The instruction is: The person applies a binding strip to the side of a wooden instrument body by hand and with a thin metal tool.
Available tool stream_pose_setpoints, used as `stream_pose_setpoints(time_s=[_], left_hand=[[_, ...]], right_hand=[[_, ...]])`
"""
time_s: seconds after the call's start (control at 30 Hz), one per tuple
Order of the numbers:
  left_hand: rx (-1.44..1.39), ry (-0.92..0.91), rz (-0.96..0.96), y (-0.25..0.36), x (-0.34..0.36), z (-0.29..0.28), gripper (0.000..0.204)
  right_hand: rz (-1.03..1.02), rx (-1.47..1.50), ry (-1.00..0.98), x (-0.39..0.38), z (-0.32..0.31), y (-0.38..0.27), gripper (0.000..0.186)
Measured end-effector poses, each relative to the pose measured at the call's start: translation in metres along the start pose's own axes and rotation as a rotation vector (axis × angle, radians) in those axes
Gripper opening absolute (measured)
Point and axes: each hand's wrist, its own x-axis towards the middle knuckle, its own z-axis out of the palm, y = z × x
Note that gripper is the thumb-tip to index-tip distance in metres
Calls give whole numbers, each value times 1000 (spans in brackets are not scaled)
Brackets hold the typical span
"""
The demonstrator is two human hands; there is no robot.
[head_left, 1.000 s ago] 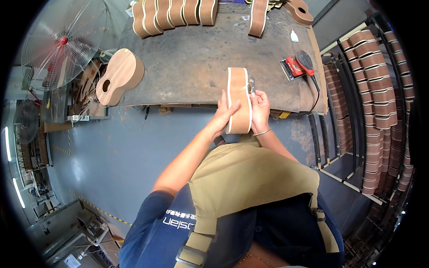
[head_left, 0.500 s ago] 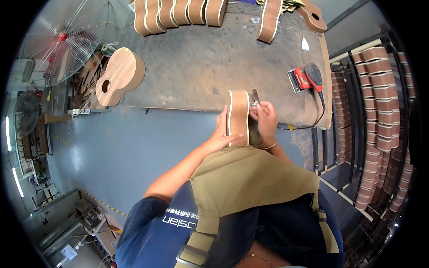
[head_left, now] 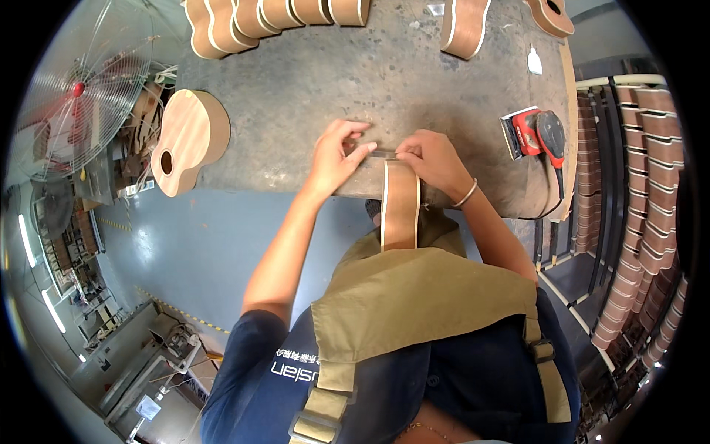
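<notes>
Between the table edge and my apron, a curved wooden instrument body (head_left: 400,207) stands side-up with cream edging, its lower part hidden by the apron. Just above its top end lies a thin metal blade (head_left: 384,155) held crosswise. My left hand (head_left: 337,159) has its thumb and curled fingers at the blade's left end, with the index finger raised apart. My right hand (head_left: 433,159) pinches the right end, its knuckles over the table. Neither hand grips the wooden body now.
The worn table (head_left: 274,89) carries a light instrument body (head_left: 188,137) at left, several edged bodies (head_left: 274,18) behind, a red-black corded sander (head_left: 532,133) and a white bottle (head_left: 534,61) at right. A fan (head_left: 78,89) stands left; a rack of bodies (head_left: 643,200) stands right.
My left hand has let go of the wooden body and risen to the blade. The blade has turned from upright to crosswise, and my right hand has moved slightly up with it.
</notes>
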Motion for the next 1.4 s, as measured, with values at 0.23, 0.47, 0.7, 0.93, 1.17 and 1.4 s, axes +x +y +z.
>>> stream_pose_setpoints(time_s=[0.23,0.47,0.7,0.93,1.17,1.4], left_hand=[[107,-415,111,23,-10,-19,16],[65,-342,34,15,5,-20,12],[89,-349,74,45,-21,-34,10],[140,-212,153,37,-26,-20,10],[124,-75,187,38,-34,-14,13],[201,76,376,26,-69,-2,23]], right_hand=[[16,126,-129,-10,-14,-21,11],[28,161,-172,6,-6,-2,15],[-58,52,-97,-24,-11,-42,14],[-239,-54,25,-28,-2,-29,11],[-158,5,34,-29,-7,-41,10],[-509,-261,203,-63,10,-33,19]])
